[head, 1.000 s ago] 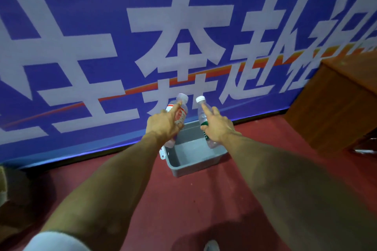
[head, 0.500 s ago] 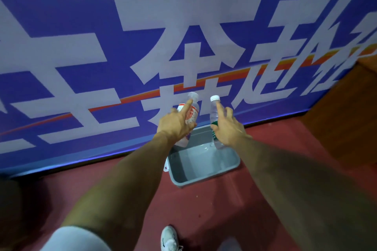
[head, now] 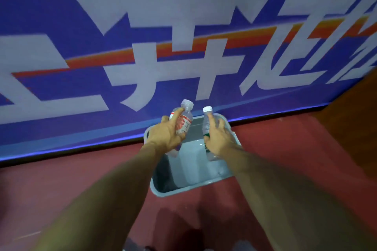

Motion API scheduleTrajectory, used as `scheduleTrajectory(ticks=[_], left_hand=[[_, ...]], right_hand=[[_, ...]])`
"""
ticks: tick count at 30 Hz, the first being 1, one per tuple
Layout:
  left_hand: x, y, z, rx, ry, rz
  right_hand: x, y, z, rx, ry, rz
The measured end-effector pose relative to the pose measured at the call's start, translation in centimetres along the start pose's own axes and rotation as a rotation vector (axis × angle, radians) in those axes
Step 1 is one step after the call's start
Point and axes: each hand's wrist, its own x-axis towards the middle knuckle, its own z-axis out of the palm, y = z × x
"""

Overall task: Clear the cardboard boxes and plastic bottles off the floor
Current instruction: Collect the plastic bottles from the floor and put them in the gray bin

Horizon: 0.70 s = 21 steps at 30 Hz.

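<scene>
My left hand (head: 165, 135) grips a clear plastic bottle with a red label (head: 184, 121), cap pointing up and away. My right hand (head: 219, 138) grips a clear plastic bottle with a green label (head: 207, 123) and a white cap. Both bottles hang over the open top of a grey plastic bin (head: 191, 188) that stands on the red floor against the banner. The lower ends of both bottles reach into the bin's mouth, partly hidden by my hands. The inside of the bin looks bare where I can see it.
A big blue banner with white characters and an orange stripe (head: 183, 36) fills the wall right behind the bin. A brown wooden cabinet (head: 355, 104) stands at the right edge. Red floor (head: 71, 189) spreads around the bin.
I have come closer to the bin, which now lies under my hands. Both hands have lowered with their bottles, now over the bin's opening. The shoe seen earlier is out of view.
</scene>
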Motion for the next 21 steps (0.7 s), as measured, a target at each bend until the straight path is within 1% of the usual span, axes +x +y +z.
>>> scheduleTrajectory(ticks=[6,8,11,14,16,19,21], left_hand=[[6.0,-8.2,17.2,-0.037,-0.045,-0.073],[7.4,-10.4,21.6,-0.037,-0.064,-0.089],[9.4,-13.2,26.3,-0.027,-0.092,-0.103],[11.0,-14.6,28.5,0.065,-0.098,-0.064],[11.4,-15.0,28.5,0.135,-0.073,-0.036],[10.4,-14.5,26.5,0.209,-0.078,-0.029],[9.4,-13.0,24.0,0.232,-0.077,-0.029]], right_hand=[[8.3,6.1,16.9,0.003,-0.050,-0.001],[10.5,7.3,21.4,0.009,-0.054,-0.016],[13.1,8.2,26.5,0.031,-0.046,-0.009],[14.9,9.1,29.4,0.018,-0.046,0.005],[15.1,9.8,29.7,-0.003,-0.038,0.014],[13.7,9.8,27.6,-0.052,-0.076,0.048],[12.0,9.1,24.6,-0.088,-0.104,0.048]])
